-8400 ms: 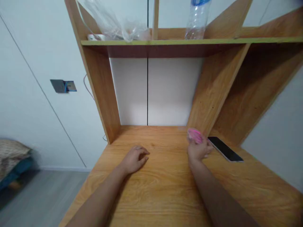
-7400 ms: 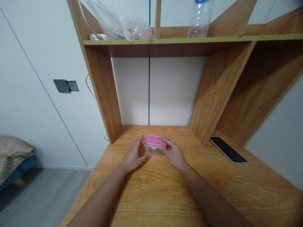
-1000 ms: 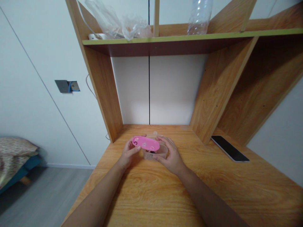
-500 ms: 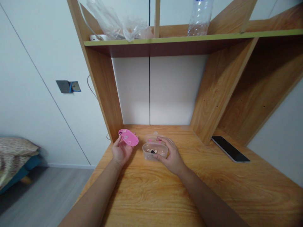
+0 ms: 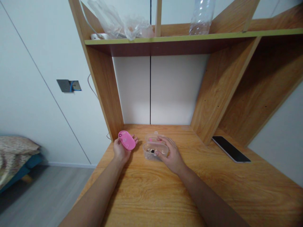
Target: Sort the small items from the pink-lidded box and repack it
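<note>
My left hand (image 5: 121, 153) grips a pink oval tray (image 5: 127, 141) by its near left side, tilted above the desk. A few small rings or hoops lie on the pink surface, one of them dark. To its right a clear plastic box (image 5: 151, 155) stands on the desk with its hinged lid (image 5: 155, 136) laid back. Small items, some dark and some light, sit in the bottom of the box; their kind is too small to tell. My right hand (image 5: 172, 155) is closed around the box's right end, thumb at the near side and fingers at the far side.
The wooden desk (image 5: 151, 195) carries a dark-screened tablet or phone (image 5: 230, 149) at the right. A shelf (image 5: 175, 38) overhead holds crumpled plastic bags (image 5: 123, 26) and a clear bottle (image 5: 202, 19). Wooden side panels (image 5: 104, 85) rise at left and right.
The pink tray has turned and tipped slightly in my left hand, its right end now lower and further left. My right hand stays on the box.
</note>
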{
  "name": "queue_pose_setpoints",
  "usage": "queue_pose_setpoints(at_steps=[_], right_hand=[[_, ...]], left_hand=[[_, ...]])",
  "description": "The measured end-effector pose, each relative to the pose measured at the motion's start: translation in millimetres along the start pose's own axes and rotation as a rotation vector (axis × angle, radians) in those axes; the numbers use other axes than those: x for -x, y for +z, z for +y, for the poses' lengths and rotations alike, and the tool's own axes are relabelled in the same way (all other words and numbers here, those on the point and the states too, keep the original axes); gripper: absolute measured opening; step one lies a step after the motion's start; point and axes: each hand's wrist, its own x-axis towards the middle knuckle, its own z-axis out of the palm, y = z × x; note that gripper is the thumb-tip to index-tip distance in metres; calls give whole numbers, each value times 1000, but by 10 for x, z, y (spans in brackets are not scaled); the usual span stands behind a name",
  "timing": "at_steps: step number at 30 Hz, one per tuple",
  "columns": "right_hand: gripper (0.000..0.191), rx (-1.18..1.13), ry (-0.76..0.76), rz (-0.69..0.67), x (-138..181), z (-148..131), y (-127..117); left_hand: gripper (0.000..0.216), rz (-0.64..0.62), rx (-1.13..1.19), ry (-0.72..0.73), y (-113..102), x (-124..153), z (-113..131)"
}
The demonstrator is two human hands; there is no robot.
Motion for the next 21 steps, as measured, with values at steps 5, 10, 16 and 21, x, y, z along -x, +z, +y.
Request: queue_pose_setpoints(at_steps=[5, 10, 16, 21], right_hand=[[51, 11, -16, 8, 3, 24, 12], [46, 11, -3, 34, 1, 37, 14], [44, 38, -9, 41, -4, 54, 14], [41, 73, 18, 57, -6, 79, 22]], left_hand=[[65, 83, -108, -5, 16, 4, -1], [47, 112, -168, -30, 0, -8, 3], [40, 119, -154, -29, 31, 26, 40], [41, 133, -157, -22, 61, 68, 61]])
